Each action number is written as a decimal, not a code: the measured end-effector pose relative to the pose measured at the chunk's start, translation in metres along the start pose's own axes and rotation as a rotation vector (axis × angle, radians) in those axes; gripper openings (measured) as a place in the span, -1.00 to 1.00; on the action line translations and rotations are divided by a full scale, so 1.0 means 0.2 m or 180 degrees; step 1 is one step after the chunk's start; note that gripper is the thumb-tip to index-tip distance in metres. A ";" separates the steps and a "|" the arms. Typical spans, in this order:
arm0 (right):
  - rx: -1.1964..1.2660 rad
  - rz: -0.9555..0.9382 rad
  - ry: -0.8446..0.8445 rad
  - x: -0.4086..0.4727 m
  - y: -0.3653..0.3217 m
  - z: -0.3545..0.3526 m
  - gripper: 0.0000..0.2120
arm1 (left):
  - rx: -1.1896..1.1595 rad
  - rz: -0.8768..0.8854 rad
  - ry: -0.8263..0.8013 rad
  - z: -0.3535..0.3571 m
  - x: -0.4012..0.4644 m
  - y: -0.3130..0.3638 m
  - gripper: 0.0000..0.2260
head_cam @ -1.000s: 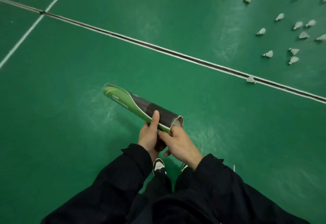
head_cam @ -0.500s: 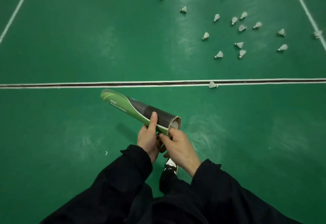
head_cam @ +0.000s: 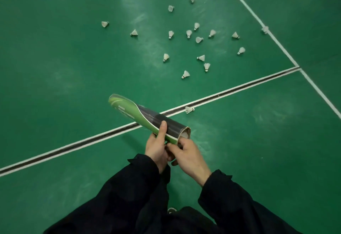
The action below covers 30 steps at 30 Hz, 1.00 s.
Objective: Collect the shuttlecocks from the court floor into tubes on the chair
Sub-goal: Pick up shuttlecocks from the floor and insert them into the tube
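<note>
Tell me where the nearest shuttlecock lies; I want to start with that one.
In the head view the nearest shuttlecock lies alone on the dark court line, just ahead and right of the tube held in both hands, nearer than the scattered group.

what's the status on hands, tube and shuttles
Left hand grips green-and-black cardboard tube; right hand at its open end. White feather shuttlecocks scattered ahead, nearest on court line. Nothing in the way.

Tube lying across both hands, blocking space just above them. One shuttlecock sitting on dark line up-right of hands, floor around it bare. Scattered shuttlecocks crowding floor farther ahead, gaps between most. Green floor left of hands staying open.
</note>
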State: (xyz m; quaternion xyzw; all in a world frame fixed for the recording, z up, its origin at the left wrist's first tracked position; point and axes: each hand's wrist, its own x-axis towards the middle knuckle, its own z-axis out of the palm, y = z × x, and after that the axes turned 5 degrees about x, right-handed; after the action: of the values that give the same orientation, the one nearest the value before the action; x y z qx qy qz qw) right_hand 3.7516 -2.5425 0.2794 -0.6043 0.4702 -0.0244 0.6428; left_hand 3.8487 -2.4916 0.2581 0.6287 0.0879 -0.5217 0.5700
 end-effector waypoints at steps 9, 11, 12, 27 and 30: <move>0.0628 0.0111 0.0465 0.67 -0.27 -0.27 -0.84 | 0.0069 -0.0227 -0.0152 0.31 0.81 0.43 -0.45; 0.0760 0.0184 0.0677 0.83 -0.23 -0.35 -0.89 | -0.0009 -0.0349 -0.0068 0.37 1.00 0.48 -0.44; 0.0801 0.0241 0.0767 0.93 -0.20 -0.38 -0.89 | 0.0009 -0.0363 -0.0025 0.40 1.10 0.50 -0.44; -0.1798 0.0958 0.0093 3.15 1.33 -0.43 -0.60 | 0.0447 -0.0406 0.0090 0.38 3.10 -0.17 -0.63; -0.2081 0.1307 -0.0053 3.43 1.63 -0.38 -0.51 | 0.0527 -0.0444 0.0068 0.31 3.32 -0.31 -0.48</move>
State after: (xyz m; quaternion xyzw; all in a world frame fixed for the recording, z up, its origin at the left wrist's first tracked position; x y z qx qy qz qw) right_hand 3.9108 -2.9229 -0.3625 -0.6707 0.5592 0.2609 0.4115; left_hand 4.0637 -2.8429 -0.2705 0.6715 0.0942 -0.5588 0.4774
